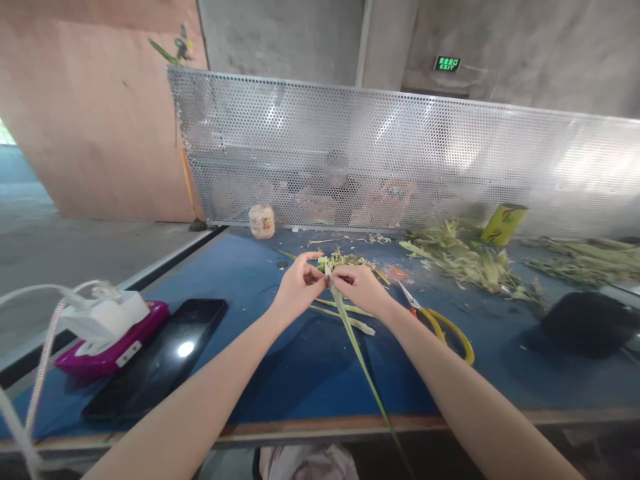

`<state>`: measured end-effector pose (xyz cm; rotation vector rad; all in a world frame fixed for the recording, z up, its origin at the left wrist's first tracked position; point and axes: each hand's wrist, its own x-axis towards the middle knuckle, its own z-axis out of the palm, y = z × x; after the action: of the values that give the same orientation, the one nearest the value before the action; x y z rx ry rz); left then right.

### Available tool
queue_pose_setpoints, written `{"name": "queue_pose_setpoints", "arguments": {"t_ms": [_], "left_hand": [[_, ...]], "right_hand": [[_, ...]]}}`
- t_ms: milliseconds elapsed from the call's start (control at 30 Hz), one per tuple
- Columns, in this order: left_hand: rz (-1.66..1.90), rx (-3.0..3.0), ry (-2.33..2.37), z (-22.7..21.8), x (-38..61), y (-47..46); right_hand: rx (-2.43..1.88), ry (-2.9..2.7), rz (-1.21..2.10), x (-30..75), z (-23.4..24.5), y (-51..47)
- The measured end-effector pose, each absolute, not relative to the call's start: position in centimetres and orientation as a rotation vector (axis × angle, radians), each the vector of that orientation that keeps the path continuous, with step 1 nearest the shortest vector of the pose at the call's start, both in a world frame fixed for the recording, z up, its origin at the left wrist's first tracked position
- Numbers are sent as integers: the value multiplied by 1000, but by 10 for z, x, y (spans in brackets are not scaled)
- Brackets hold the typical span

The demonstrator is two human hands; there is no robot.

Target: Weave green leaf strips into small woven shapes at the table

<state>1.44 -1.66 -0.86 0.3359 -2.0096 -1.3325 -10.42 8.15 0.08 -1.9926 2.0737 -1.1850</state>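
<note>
Both my hands meet over the middle of the blue table, pinching a long green leaf strip (356,340) at its pale upper end. My left hand (301,283) has thumb and index finger closed on that end. Beside it, the fingers of my right hand (357,283) are pressed together on the same strip. The strip's tail runs down past the table's front edge. Just behind my hands lies a small pile of green plant trimmings (345,260). Under my hands rest more cut leaf pieces (363,327). Scissors with yellow handles (450,330) lie by my right forearm.
At the left, a black phone (160,353) lies near a magenta power strip (145,327) with a white plug and cables. A perforated metal panel (310,140) borders the back. There stand a whitish roll (262,221), leaf heaps (470,260) and a yellow-green can (504,224). A dark object (590,323) sits right.
</note>
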Motion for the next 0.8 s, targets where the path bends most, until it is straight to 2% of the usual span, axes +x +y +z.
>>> {"name": "queue_pose_setpoints", "arguments": {"t_ms": [267,500,800], "left_hand": [[-1362,457,-1961,-10,13,-18],[-1396,510,-1849,-8,12,-19],[-1398,514,-1729,-6,14,-23]], "right_hand": [[-2069,1913,-1192,-102,0,83],[-1826,1852,-1354,-103,2,83],[-1796,1964,-1156,-108,-5,77]]}}
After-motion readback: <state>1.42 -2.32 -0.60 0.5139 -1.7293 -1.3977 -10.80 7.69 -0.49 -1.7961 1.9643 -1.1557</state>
